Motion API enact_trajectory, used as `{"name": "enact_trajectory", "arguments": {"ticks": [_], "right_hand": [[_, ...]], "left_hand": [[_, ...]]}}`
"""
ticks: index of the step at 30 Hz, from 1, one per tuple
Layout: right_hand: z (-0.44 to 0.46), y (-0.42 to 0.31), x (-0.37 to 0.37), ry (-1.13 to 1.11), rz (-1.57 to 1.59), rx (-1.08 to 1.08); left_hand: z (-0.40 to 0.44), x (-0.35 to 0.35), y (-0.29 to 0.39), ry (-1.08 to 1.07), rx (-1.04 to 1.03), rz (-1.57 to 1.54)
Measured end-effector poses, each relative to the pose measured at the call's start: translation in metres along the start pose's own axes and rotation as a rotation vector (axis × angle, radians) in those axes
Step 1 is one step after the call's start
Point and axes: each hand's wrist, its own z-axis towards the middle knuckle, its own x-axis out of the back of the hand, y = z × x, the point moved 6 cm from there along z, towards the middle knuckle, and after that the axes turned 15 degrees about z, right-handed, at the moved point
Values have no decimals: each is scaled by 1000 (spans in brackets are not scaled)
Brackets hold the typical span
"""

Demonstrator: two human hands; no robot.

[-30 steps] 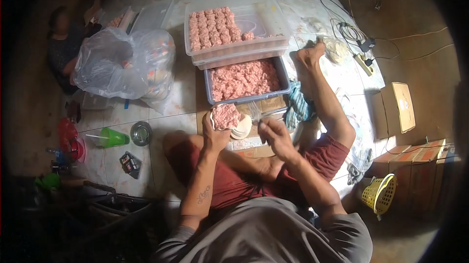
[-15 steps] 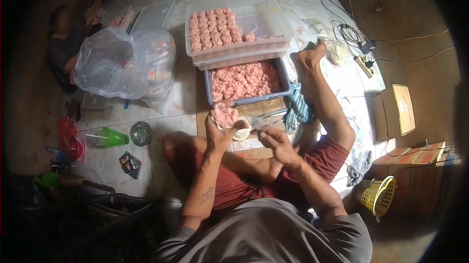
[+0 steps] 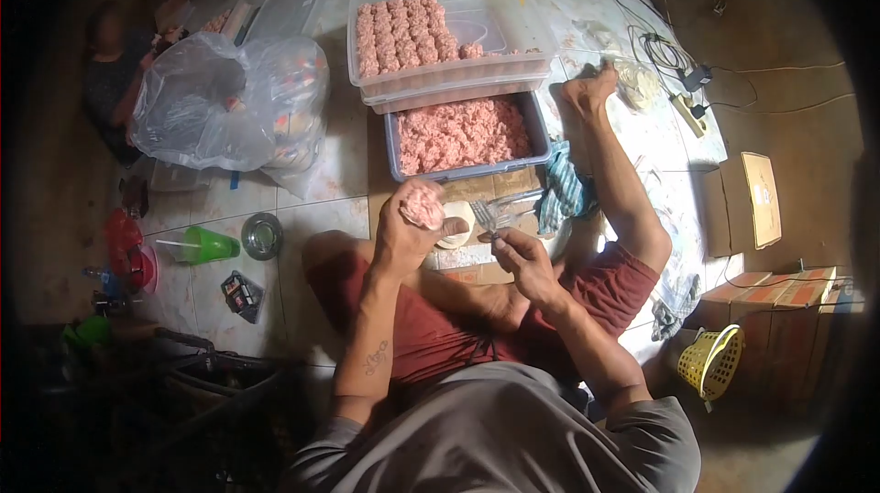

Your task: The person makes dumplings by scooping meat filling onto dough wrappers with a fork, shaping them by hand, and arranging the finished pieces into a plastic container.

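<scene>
My left hand (image 3: 401, 241) is curled around a dumpling (image 3: 423, 206), a pale wrapper with pink minced meat showing at its top. In my right hand (image 3: 524, 259) a metal fork (image 3: 484, 213) is pinched, its tines pointing up and to the left. Between the hands lie round pale wrappers (image 3: 455, 225), close to my left thumb. Just beyond is a blue-grey tub (image 3: 470, 174) of minced meat (image 3: 463, 136). A clear plastic box (image 3: 513, 26) stands behind it, with rows of meat-filled dumplings (image 3: 401, 35) on its left side.
Left of the tub stands a large clear plastic bag (image 3: 197, 131), with another person (image 3: 110, 62) behind it. A green cup (image 3: 203, 245) and a glass ashtray (image 3: 263, 235) lie on the tiles. A teal cloth (image 3: 559, 189), cables (image 3: 655, 49) and a yellow basket (image 3: 710, 363) are to the right.
My left hand has closed more around the dumpling, and its wrapper is gathered closer about the meat. My right hand has turned the fork upward, away from the wrappers.
</scene>
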Motion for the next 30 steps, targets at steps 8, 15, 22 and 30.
{"name": "enact_trajectory", "arguments": {"ticks": [8,15,22,30], "right_hand": [[-3,15,-26,-153,257,-48],[-5,-33,-45,63,-533,402],[-18,-5,-15,-25,-51,108],[7,-11,-46,141,-596,585]], "left_hand": [[-2,-7,1,-33,39,-303],[-15,-30,-16,87,-18,62],[-14,-7,-13,-136,147,-395],[-9,-41,-21,225,122,166]]}}
